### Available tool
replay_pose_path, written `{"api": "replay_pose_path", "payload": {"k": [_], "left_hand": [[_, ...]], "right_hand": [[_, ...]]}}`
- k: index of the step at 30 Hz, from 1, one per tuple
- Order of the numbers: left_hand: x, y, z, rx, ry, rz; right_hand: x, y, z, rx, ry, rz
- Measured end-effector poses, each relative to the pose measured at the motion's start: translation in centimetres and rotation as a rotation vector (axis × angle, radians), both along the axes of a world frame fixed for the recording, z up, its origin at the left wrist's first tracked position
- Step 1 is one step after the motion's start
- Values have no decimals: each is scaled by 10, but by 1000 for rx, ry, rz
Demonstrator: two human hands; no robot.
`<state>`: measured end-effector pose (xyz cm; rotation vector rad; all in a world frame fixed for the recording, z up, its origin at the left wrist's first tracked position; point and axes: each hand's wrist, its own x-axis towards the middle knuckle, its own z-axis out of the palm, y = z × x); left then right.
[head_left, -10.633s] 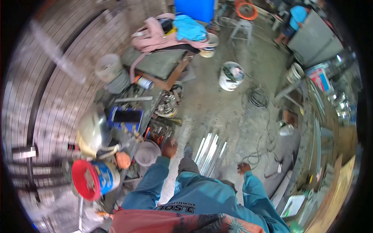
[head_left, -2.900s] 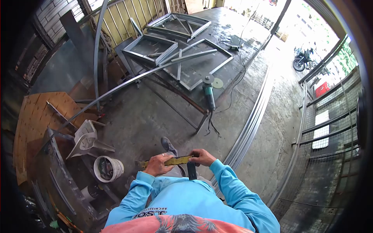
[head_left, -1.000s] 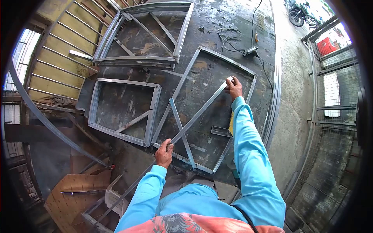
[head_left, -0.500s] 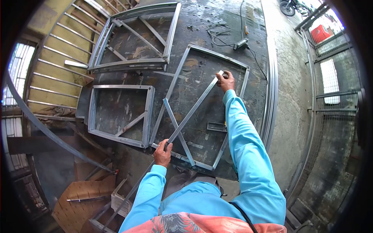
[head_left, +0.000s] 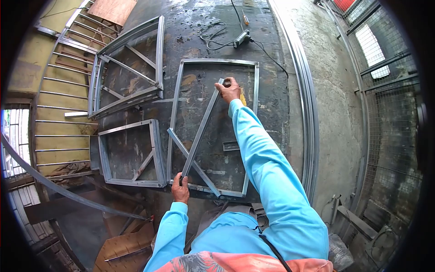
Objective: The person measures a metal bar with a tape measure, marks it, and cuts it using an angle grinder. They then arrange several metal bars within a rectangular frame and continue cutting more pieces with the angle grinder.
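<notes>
My left hand is closed around the lower end of a grey metal bar, by the near left corner of a rectangular metal frame. Fingers and thumb of my right hand pinch the bar's far end, inside the frame's outline. The bar slants over the frame and crosses above a shorter metal bar, which leans from the frame's left side to its near edge. A small open metal channel piece lies inside the frame, partly behind my right sleeve.
Two metal frames with diagonal braces, one larger and one smaller, lie on the dark worktable to the left. A corded power tool rests at the back. Long metal lengths run along the right edge.
The view has turned, so the frames and tool appear shifted left and rotated. Both hands keep their hold on the bar, which stays much the same relative to the frame.
</notes>
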<state>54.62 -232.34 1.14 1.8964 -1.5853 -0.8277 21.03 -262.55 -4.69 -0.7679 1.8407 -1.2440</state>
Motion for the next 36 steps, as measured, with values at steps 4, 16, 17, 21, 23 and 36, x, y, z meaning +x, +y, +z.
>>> {"api": "replay_pose_path", "payload": {"k": [4,16,17,21,23,36], "left_hand": [[3,1,-1,-17,-10,-15],[-4,-3,9,-18,22,16],[-5,-3,10,-19,30,12],[-10,-7,20,-54,38,-1],[-10,-5,20,-34,50,41],[-12,-3,17,-39,-32,91]], "right_hand": [[-2,0,-3,-3,-21,31],[-11,-5,-8,-14,-62,59],[-11,-5,-7,-5,-66,56],[-24,-20,-40,-37,79,90],[-21,-14,-32,-29,3,82],[-13,0,17,63,-204,116]]}}
